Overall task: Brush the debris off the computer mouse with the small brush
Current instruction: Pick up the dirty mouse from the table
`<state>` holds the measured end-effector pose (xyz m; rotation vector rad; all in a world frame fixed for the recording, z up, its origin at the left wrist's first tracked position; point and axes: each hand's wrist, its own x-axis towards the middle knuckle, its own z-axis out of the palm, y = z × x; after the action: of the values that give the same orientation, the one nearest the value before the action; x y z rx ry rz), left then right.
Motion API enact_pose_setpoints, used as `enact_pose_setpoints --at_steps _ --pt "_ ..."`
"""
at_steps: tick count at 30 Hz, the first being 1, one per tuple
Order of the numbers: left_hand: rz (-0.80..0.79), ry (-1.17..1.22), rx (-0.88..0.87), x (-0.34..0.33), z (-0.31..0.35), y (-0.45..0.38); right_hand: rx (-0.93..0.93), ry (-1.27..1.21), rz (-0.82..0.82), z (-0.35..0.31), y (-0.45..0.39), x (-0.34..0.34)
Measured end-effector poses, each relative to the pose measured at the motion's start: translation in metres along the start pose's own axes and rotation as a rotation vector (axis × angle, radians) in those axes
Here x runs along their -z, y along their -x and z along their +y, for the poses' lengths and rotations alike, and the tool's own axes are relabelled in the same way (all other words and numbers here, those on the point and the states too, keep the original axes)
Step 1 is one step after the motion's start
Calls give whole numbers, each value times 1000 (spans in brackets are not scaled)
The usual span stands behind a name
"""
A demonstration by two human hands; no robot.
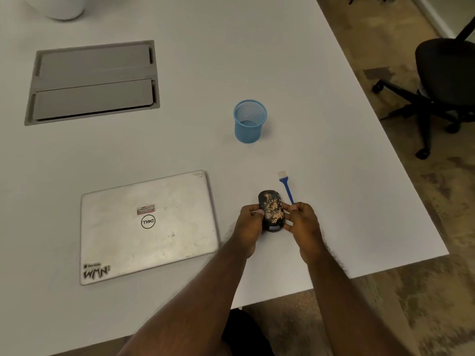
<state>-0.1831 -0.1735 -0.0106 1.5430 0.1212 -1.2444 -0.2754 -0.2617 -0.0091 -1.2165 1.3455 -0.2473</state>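
A black computer mouse point(271, 209) speckled with tan debris sits low on the white table point(321, 104), near its front edge. My left hand point(248, 224) grips the mouse's left side. On the mouse's right side is my right hand point(303, 224), which pinches the lower end of the small blue brush point(286, 187) between thumb and fingers while its lower fingers touch the mouse. The brush points away from me, its white bristles up and clear of the mouse.
A shut silver laptop point(147, 224) lies left of the mouse. A blue mesh cup point(249, 122) stands beyond it. A grey cable hatch point(93, 82) is set in the table at far left. A black office chair point(442, 80) stands past the table's right edge.
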Motion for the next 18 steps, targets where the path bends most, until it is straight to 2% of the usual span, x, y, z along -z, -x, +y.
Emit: enact_pose_setpoints --at_steps 7,13,18 --pt "-265 149 102 14 5 31 32 -82 34 0 46 19" --pt "-517 345 264 28 18 80 20 -185 28 -10 114 38" --pt "-637 392 329 36 24 122 60 -211 80 -22 175 48"
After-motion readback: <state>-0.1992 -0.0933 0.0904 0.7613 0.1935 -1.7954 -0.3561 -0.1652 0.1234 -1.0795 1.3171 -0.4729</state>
